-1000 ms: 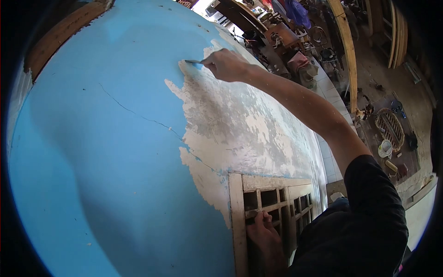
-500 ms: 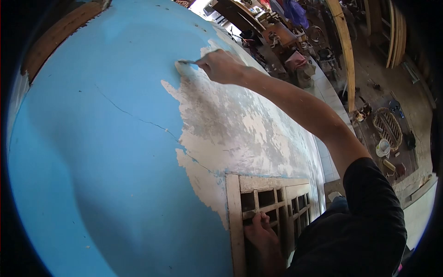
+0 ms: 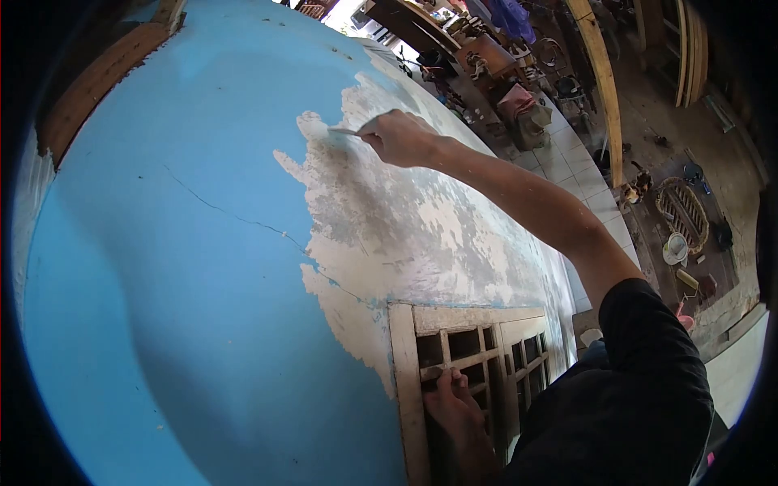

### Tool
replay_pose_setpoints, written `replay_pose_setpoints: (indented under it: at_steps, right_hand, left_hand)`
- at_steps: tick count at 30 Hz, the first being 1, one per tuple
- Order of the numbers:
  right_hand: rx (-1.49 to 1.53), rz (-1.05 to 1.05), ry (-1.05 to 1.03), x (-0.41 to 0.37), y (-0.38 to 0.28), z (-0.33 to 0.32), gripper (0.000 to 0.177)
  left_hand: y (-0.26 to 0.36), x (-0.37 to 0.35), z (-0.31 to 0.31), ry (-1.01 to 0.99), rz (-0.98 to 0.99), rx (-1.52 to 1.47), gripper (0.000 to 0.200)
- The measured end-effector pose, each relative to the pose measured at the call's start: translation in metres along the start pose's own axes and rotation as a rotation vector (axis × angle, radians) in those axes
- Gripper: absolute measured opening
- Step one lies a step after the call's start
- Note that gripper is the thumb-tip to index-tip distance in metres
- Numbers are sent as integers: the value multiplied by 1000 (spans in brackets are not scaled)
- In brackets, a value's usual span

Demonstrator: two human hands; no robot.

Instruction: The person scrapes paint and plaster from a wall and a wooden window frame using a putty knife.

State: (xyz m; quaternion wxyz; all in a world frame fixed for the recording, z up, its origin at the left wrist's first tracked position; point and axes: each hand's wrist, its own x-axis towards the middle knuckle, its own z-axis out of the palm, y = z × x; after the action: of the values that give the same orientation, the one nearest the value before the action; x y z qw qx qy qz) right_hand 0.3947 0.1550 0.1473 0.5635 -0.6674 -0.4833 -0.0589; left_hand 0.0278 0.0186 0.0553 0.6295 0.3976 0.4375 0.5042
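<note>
My right hand (image 3: 403,138) is closed around a scraper (image 3: 347,132), most of which the fingers hide. Its thin blade lies at the wall, over bare plaster near the edge of the blue paint (image 3: 203,267). Patchy grey and cream plaster (image 3: 381,219) spreads below and to the right of that hand. My left hand (image 3: 455,405) grips a crossbar of a white wooden lattice window (image 3: 429,319), its fingers curled over the bar. Part of that hand sits in shadow.
A thin crack (image 3: 235,215) runs across the painted wall. A brown wooden beam (image 3: 97,89) borders it at upper left. To the right, a long wooden post (image 3: 604,89) stands over a cluttered floor with a white bucket (image 3: 675,248), a paint roller (image 3: 687,279) and pale tiles (image 3: 563,166).
My right hand and the scraper have moved down and slightly right. Bare plaster now shows at the paint edge where the blade was. My left hand keeps its hold on the window bar.
</note>
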Motion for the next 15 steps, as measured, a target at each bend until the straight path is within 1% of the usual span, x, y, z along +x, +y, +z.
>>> replay_pose_setpoints:
  at_steps: [1,2,5,8,9,12,15]
  right_hand:
    - [3,-28,0,-2,1,1,22]
    - [-12,-12,0,0,2,1,22]
    - [-31,77,-3,4,-6,-2,24]
    - [25,73,-10,19,8,1,23]
    - [7,39,19,16,8,3,24]
    - [-21,2,-17,1,12,4,25]
    - [-12,48,-41,20,19,-1,25]
  left_hand:
    - [2,-1,2,2,4,0,12]
    - [3,-1,5,7,9,-3,11]
    - [-2,-1,1,16,1,5,10]
    - [-4,4,-7,-25,11,-9,11]
    - [-3,5,-7,-45,16,-22,11]
    - [1,-1,3,6,19,-5,11]
    - [-5,3,-6,-2,17,2,11]
